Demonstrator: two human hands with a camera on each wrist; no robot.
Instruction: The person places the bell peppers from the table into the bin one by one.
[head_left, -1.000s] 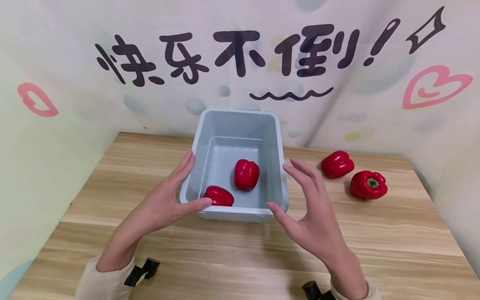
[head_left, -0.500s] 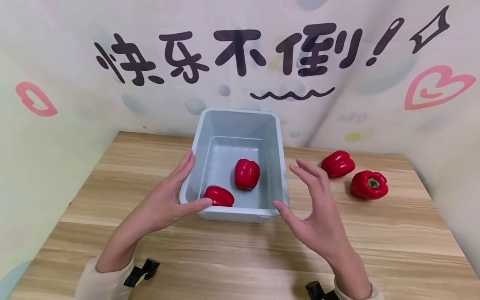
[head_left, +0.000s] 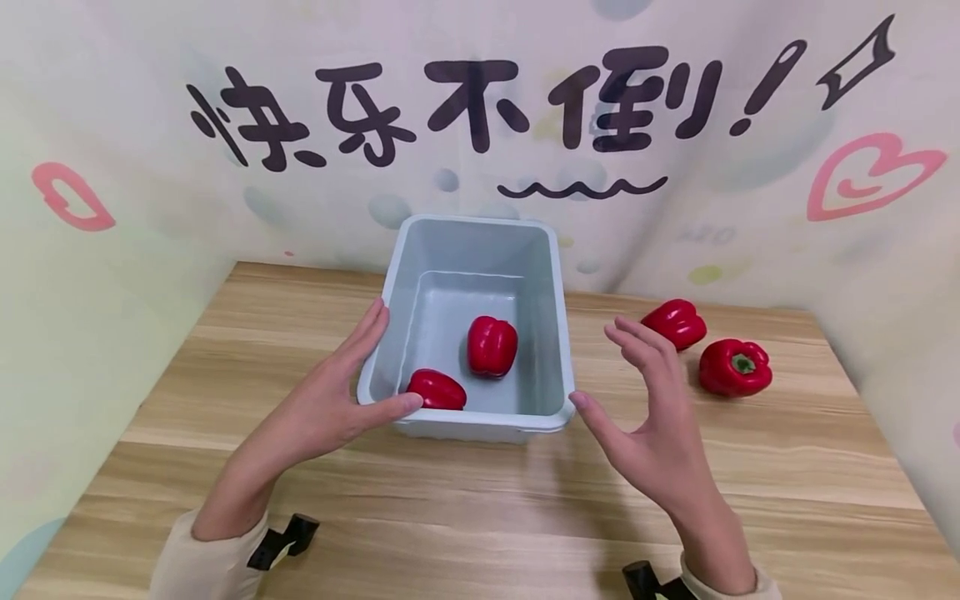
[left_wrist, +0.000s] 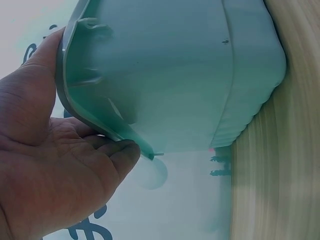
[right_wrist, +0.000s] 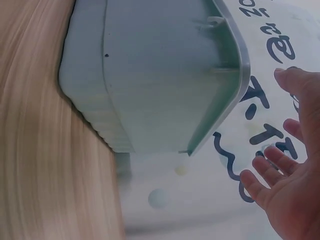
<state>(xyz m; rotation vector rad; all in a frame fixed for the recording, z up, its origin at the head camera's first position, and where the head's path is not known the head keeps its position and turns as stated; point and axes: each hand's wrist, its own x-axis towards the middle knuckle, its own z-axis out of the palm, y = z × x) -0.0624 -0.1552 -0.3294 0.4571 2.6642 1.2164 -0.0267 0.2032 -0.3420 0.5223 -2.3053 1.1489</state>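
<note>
A light blue-grey plastic bin (head_left: 480, 243) stands on the wooden table, with two red bell peppers inside, one near the middle (head_left: 492, 347) and one at the front left (head_left: 437, 390). My left hand (head_left: 337, 408) holds the bin's front left corner, thumb over the rim. In the left wrist view, the fingers of that hand (left_wrist: 65, 165) lie under the lip. My right hand (head_left: 660, 450) hovers off the front right corner, fingers spread and holding nothing. The right wrist view shows this hand (right_wrist: 300, 180) apart from the bin's rim (right_wrist: 244, 65).
Two more red bell peppers lie on the table (head_left: 465, 517) to the right: one behind my right fingers (head_left: 678, 323), one with its green stem showing (head_left: 736, 367). A printed cloth backdrop (head_left: 480, 183) hangs right behind the bin.
My right hand has moved away from the bin's corner to the right, and now partly covers the farther loose pepper. My left hand, the bin and the peppers have stayed put.
</note>
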